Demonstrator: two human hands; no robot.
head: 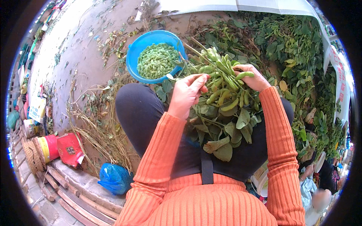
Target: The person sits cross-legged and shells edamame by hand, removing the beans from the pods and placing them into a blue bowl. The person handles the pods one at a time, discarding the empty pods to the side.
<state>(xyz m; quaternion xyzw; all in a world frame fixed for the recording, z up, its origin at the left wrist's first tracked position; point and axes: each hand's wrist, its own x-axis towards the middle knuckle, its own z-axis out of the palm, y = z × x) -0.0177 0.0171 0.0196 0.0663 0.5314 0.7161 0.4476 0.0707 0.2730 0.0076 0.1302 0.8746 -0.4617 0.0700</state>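
A bunch of soybean plants [226,84] with green pods and broad leaves lies across my lap, between my knees. My left hand [189,93] pinches thumb and forefinger at the tip of a pod on the bunch's left side. My right hand [253,77] grips the bunch from the right, its fingers partly hidden behind pods and stems. One plump pod [244,75] sticks out by the right thumb. Just beyond my left knee stands a blue plastic basin [133,73] holding a heap of picked green pods [157,60].
Uprooted soybean plants [294,48] pile up on the right. Dry stalks [104,144] litter the ground at left, near a knotted blue plastic bag [116,178] and a red bag [69,149]. Wooden poles [82,206] lie lower left. Another person [321,199] is at lower right.
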